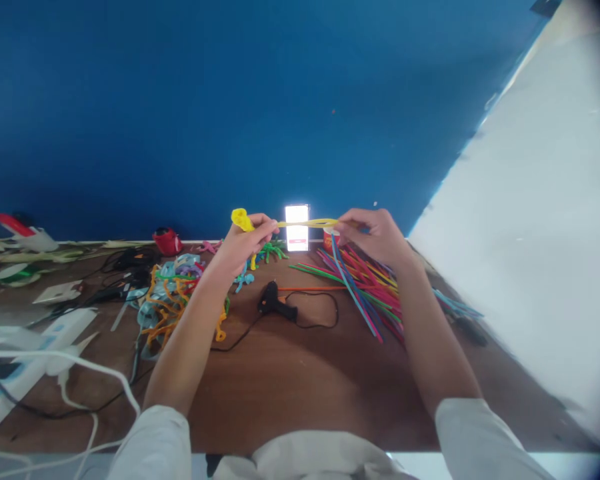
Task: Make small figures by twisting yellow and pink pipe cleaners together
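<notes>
Raised over the far part of the table, my left hand (245, 243) is closed on yellow pipe cleaners (315, 223). Their coiled yellow end (241, 219) sticks out above my left fist. My right hand (373, 233) pinches the other end, so the strands stretch level between both hands, with a narrow gap showing between them near the right fingers. A lit phone (297, 235) stands upright behind the strands. Below and between my arms lies a black glue gun (275, 303) with its cord looped beside it.
Loose coloured pipe cleaners (365, 280) are piled at the right, by a red cup (331, 240). Orange twisted pieces (173, 303) lie left. A white power strip (40, 367) with cables takes up the near left. A red object (167, 241) stands near the blue wall (280, 100).
</notes>
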A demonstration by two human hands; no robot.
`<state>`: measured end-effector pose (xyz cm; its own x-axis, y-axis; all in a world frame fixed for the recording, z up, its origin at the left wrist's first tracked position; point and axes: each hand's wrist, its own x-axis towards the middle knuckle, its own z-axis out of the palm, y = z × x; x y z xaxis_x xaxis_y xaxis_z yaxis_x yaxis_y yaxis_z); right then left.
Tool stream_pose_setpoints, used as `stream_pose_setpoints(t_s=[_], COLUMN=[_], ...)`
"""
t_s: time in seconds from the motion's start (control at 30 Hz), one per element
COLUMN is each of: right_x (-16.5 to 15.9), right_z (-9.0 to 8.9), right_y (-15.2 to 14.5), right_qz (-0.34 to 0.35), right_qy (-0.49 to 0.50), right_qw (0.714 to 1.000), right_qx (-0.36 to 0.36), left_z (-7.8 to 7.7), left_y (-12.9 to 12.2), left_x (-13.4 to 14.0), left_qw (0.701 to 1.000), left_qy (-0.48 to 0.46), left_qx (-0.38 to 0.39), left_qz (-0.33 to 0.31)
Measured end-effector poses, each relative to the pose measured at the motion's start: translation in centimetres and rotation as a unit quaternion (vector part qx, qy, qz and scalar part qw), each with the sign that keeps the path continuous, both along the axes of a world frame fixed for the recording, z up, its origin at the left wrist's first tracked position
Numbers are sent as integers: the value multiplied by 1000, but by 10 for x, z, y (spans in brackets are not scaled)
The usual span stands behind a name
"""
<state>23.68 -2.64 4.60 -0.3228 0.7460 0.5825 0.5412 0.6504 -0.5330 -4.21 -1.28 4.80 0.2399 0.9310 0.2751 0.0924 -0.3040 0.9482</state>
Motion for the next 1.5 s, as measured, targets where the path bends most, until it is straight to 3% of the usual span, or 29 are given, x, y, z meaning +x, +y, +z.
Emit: stream_pose_setpoints(t_s=[0.1,0.17,0.27,0.37,0.53,0.73,0.87,1.03,1.27,1.5], right_x=[-8,-14,-24,-33,-50,-54,-50,-43,-45,-46], right_z=[11,19,28,31,27,26,28,29,33,37], right_y=[-16,-24,-25,-19,-16,-21,-22,-24,-29,-32], right_qz=[14,26,22,-13,-26,-91,-96,-50,23,36], right_qy=[146,223,308,335,324,331,354,330,379,406], right_qw=[989,974,951,938,943,930,921,936,925,913], right_qx=[-6,-6,35,90,64,132,134,112,3,-4], left_z=[15,28,46,53,38,14,16,24,27,31], left_y=[-11,-20,-33,-39,-22,9,3,-16,-25,-27], left_x=[-5,-6,0,13,30,39,38,36,36,36], left_qw=[994,986,988,991,982,996,995,989,980,983], left_qy=[93,154,124,89,141,3,37,49,19,-23], left_qx=[26,56,90,98,75,34,46,64,35,-7], left_qz=[-47,-40,-13,-19,-100,-77,-82,-125,-194,-182])
